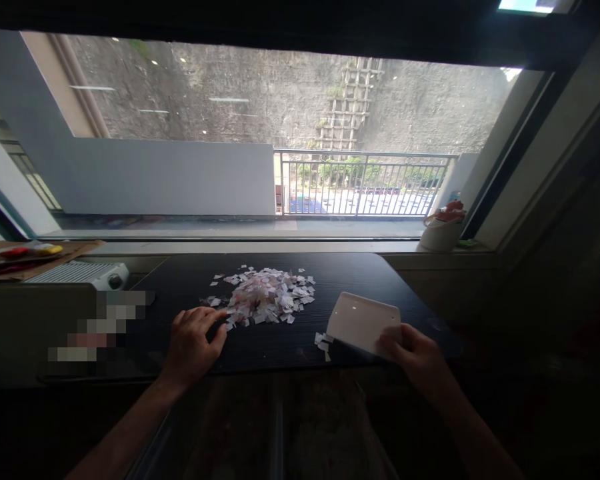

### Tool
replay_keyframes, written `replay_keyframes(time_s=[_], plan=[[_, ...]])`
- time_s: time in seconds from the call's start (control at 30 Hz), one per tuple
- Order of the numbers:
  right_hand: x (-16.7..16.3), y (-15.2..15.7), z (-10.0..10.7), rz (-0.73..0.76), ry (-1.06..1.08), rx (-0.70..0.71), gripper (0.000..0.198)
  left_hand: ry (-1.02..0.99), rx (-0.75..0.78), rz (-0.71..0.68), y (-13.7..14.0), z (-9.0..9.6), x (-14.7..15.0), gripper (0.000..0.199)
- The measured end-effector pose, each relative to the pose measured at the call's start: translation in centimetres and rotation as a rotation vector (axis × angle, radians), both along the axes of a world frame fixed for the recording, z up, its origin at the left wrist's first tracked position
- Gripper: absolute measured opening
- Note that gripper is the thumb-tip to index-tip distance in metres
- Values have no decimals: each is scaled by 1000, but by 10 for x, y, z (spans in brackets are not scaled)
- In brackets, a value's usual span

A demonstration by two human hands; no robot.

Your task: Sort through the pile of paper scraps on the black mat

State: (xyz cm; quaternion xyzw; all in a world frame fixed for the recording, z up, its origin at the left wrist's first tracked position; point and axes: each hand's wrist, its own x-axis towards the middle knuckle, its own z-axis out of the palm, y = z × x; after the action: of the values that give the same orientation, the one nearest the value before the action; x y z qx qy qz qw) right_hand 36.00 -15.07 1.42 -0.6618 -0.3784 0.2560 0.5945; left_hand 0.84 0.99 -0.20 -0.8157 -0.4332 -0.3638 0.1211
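Observation:
A heap of small cut paper pieces (265, 293), mostly white with some pinkish ones, lies on a dark wood-grain table (275, 353). My left hand (195, 340) rests at the left edge of the heap, thumb apart from its slightly bent fingers, with no object visible in it. On the right, my right hand (415, 350) grips a pale, flat plastic tray (365, 323) by its right end. The tray has rounded corners and is tilted just above the table. A few loose paper scraps (324, 342) lie beside its left edge.
Behind the table runs a window sill (280, 247), with a white pitcher-like container (439, 230) at its right. To the left are a white ridged appliance (87, 272) and cardboard (75, 250) bearing colourful items. A blurred-out patch (100, 327) covers the table's left side.

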Motion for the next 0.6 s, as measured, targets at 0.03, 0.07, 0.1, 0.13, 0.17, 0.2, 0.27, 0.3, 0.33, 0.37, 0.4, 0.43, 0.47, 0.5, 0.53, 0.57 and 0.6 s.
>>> replay_keyframes(time_s=[0.03, 0.07, 0.1, 0.13, 0.17, 0.2, 0.27, 0.3, 0.33, 0.37, 0.4, 0.43, 0.47, 0.5, 0.53, 0.57, 0.6], plan=[[-1, -2, -1, 10, 2, -8, 27, 3, 0, -1, 0, 0, 0, 27], [-2, -5, -2, 18, 3, -14, 27, 5, 0, -2, 0, 0, 0, 27], [-3, -7, -3, 28, 5, -19, 26, 5, 0, -2, 0, 0, 0, 27], [-4, -9, -4, 38, 8, -22, 26, 4, -1, -1, 0, 0, 0, 27], [-5, -10, -5, 50, 11, -25, 25, 2, -2, 0, 0, 0, 0, 28], [-5, -12, -6, 61, 15, -27, 26, 0, -3, 1, 0, 0, 0, 28], [-4, -14, -9, 80, 31, -33, 27, -2, -6, 3, 0, 1, 1, 28], [-4, -14, -10, 86, 38, -41, 27, -3, -8, 3, -1, 1, 1, 28], [-3, -15, -10, 91, 45, -47, 27, -5, -11, 3, -1, 1, 1, 28], [-3, -15, -11, 96, 54, -52, 28, -7, -14, 3, -1, 1, 1, 28], [-3, -15, -11, 101, 62, -57, 28, -8, -17, 4, -1, 1, 1, 28], [-3, -15, -11, 107, 73, -64, 28, -10, -19, 5, -1, 1, 1, 27], [-3, -15, -11, 113, 86, -71, 29, -12, -22, 6, -1, 1, 1, 27], [-4, -15, -11, 120, 100, -76, 29, -13, -24, 7, -1, 1, 1, 27], [-4, -15, -10, 127, 113, -81, 30, -13, -26, 8, -1, 1, 1, 27], [-4, -16, -10, 132, 122, -86, 31, -12, -27, 8, -1, 2, 1, 27], [-5, -16, -9, 138, 130, -91, 31, -11, -28, 7, -1, 2, 1, 27]])
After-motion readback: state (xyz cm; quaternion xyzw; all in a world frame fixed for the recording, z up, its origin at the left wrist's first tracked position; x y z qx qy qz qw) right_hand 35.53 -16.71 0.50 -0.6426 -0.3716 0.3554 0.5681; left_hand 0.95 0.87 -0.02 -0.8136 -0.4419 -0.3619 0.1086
